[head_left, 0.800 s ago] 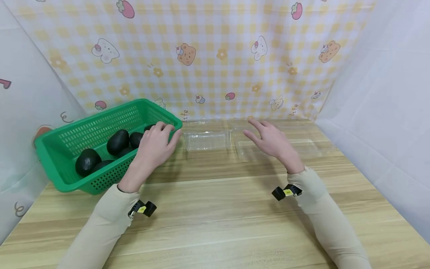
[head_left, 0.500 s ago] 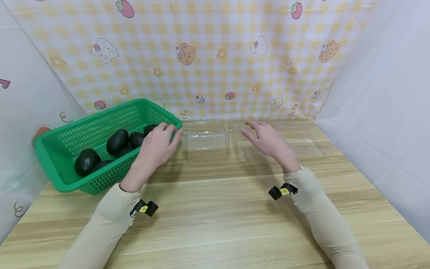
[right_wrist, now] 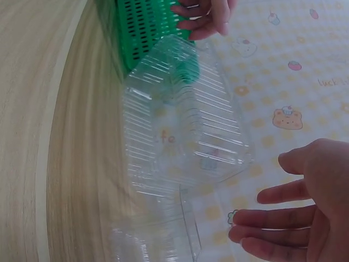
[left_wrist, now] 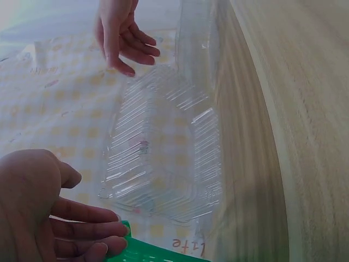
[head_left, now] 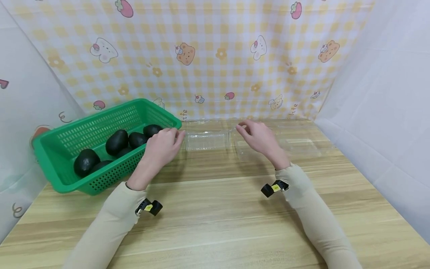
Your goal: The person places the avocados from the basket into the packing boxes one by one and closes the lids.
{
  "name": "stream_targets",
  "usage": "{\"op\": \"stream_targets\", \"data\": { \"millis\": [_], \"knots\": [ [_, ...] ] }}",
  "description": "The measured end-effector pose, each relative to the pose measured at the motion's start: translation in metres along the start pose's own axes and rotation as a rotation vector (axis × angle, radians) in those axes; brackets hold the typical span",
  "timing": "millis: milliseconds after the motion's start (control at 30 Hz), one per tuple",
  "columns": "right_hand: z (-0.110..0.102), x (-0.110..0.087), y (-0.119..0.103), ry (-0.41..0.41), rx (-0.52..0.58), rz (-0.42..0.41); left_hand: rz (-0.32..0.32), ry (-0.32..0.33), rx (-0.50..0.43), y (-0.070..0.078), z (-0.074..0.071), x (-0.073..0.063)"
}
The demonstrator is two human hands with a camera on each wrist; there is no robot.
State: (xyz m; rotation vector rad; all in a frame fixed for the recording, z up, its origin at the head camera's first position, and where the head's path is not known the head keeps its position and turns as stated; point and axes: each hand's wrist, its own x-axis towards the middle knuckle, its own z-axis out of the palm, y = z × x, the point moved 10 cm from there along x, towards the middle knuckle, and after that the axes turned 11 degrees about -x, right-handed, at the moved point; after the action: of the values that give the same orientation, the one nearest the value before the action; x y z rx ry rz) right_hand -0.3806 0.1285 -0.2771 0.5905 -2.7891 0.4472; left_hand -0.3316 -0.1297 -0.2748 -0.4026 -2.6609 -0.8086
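1. Basket (head_left: pixel 112 177), green with perforated walls, at left on the wood-grain table (head_left: pixel 208 228), slanting toward the far side; right end close to the patterned cloth (head_left: pixel 221 33).
2. Fruits (head_left: pixel 117 142), dark, smooth and oval, several lying inside the basket, some partly hidden by the near wall.
3. Left hand (head_left: pixel 163 147), seen over the basket's near right end: fingers loosely bent, thumb well apart from them, holding nothing. Fingertips beside the green rim in the left wrist view; impossible to tell whether touching. Beige sleeve (head_left: pixel 111 216) behind, with a small black wrist camera (head_left: pixel 147 206) strapped on.
4. Clear container (head_left: pixel 208 142), see-through plastic with ribbed sides, at far centre, just right of the basket and the left hand, between both hands and in neither one's grip.
5. Right hand (head_left: pixel 256 138), near the clear container's right end and, in the head view, overlapping the left part of the next container: fingers extended and slightly bent, thumb apart, holding nothing. Impossible to tell whether touching any plastic.
6. Second container (head_left: pixel 304 147), also clear, at far right beside the first, partly hidden by the right hand; details faint against the wood.
7. White drape (head_left: pixel 379 86), hanging along the right side.
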Motion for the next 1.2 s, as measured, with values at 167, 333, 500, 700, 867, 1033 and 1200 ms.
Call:
{"op": "stream_targets", "data": {
  "millis": [167, 333, 500, 700, 867, 1033, 1200],
  "knots": [
    [0.004, 0.004, -0.003, 0.028, 0.054, -0.039, -0.008, 0.022, 0.009, -0.001, 0.002, 0.002],
    [0.007, 0.007, -0.01, 0.061, 0.122, -0.078, -0.02, 0.038, 0.004, -0.005, 0.005, 0.002],
    [0.01, 0.007, -0.011, 0.067, 0.178, -0.086, -0.019, 0.053, -0.031, -0.007, 0.008, 0.002],
    [0.013, 0.007, -0.006, 0.061, 0.253, -0.07, -0.027, 0.062, -0.082, -0.008, 0.012, 0.001],
    [0.014, 0.006, 0.0, 0.051, 0.319, -0.021, -0.045, 0.071, -0.116, -0.01, 0.012, 0.0],
    [0.013, 0.005, 0.003, 0.055, 0.367, 0.013, -0.067, 0.064, -0.156, -0.014, 0.013, -0.001],
    [0.017, 0.003, 0.006, 0.035, 0.434, 0.029, -0.086, 0.042, -0.199, -0.015, 0.013, -0.002]
  ]
}}
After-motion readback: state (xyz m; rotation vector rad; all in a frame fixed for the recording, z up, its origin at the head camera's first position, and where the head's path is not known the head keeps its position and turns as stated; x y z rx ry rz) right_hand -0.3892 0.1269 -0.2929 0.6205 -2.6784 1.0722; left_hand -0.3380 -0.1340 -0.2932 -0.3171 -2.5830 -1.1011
